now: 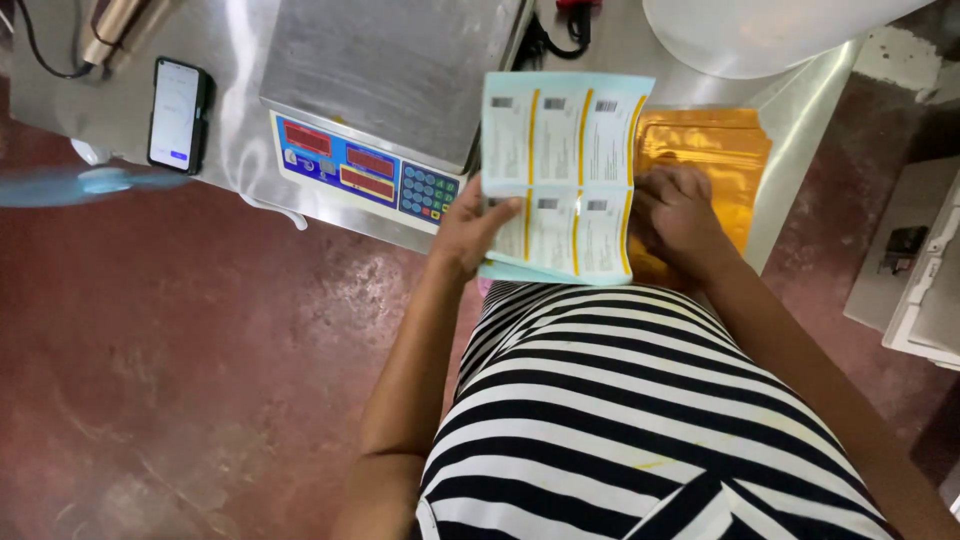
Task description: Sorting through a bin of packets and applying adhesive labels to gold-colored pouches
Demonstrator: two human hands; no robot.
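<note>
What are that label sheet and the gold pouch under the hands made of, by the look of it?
Label sheet: probably glossy paper on a pale blue backing; it bends along its middle. Gold pouch: likely metallised plastic foil; it shines and crinkles.

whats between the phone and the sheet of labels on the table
In the head view, the weighing scale sits between the phone and the label sheet.

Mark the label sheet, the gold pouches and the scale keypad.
label sheet (560,180), head view, on the middle of the printed sheet.
gold pouches (715,150), head view, on the bare upper part of the top pouch.
scale keypad (428,190), head view, on the button block at the panel's right end.
</note>
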